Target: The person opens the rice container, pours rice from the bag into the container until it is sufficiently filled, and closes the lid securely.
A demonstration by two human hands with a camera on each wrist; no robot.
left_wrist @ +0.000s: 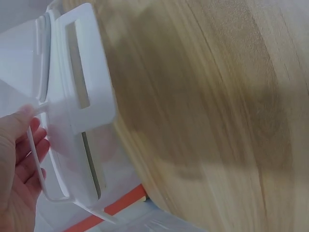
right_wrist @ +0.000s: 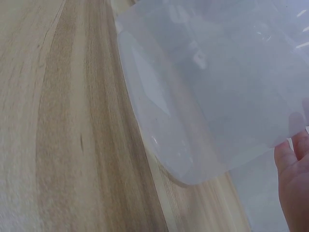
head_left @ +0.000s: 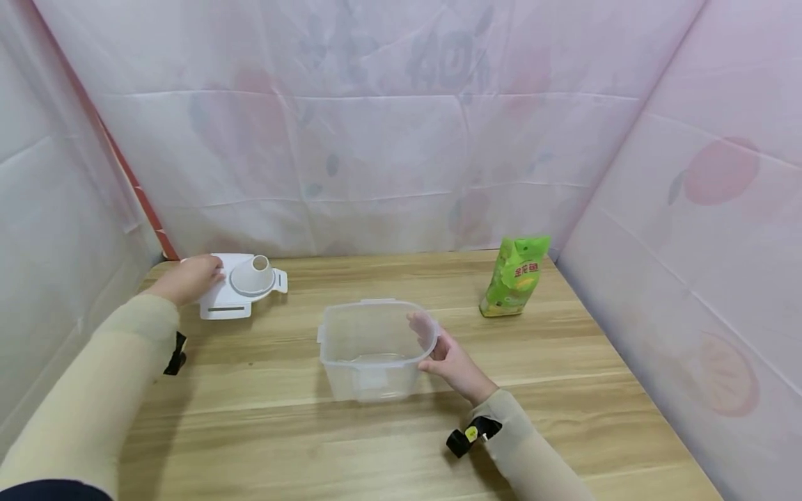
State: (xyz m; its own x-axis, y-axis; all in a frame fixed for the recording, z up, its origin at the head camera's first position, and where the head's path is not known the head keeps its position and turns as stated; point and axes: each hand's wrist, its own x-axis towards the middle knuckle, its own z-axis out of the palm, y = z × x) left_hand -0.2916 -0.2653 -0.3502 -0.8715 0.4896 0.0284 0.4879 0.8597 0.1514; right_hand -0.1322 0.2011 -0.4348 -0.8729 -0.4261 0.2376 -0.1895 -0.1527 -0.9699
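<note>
Over the back left of the table, my left hand holds a white plastic lid by its left side. A short cone-shaped spout rises from this lid, and slotted tabs stick out at its edges. In the left wrist view, thumb and fingers pinch the rim of the lid. My right hand grips the right wall of a clear plastic container, thumb in front and fingers behind. The container is upright, its top uncovered, near the table's middle. The right wrist view shows its clear wall close up.
A green printed bag stands at the back right of the wooden table. Pale printed curtains hang behind the table and along both sides. A red strip runs down the back left corner.
</note>
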